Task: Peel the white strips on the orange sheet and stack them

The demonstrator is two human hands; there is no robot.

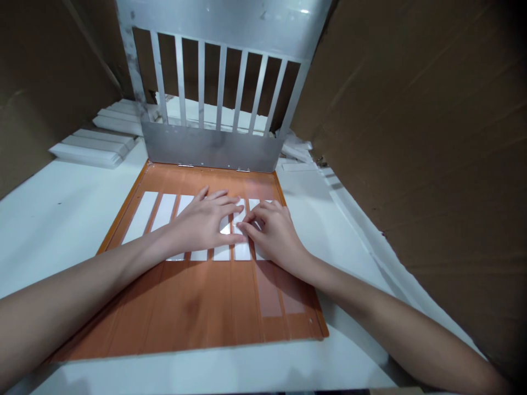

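Several white strips [142, 216] lie side by side in a row on an orange grooved board [189, 307]. My left hand [206, 219] rests across the middle strips, its fingers spread and the thumb apart. Right of it, my right hand [272, 230] is over the right-hand strips with thumb and index finger pinched together. The pinch is just above a white strip [242, 249]; what it holds, if anything, is too small to name. A slotted metal frame [209, 145] stands raised at the board's far edge, joined there by hinges. My hands cover parts of several strips.
Stacks of white strips [93, 145] lie at the back left of the white table [41, 208]. Crumpled white pieces [297, 148] lie at the back right. Brown cardboard walls [432, 137] rise on both sides and behind. Clear film strips [269, 299] cover the board's right part.
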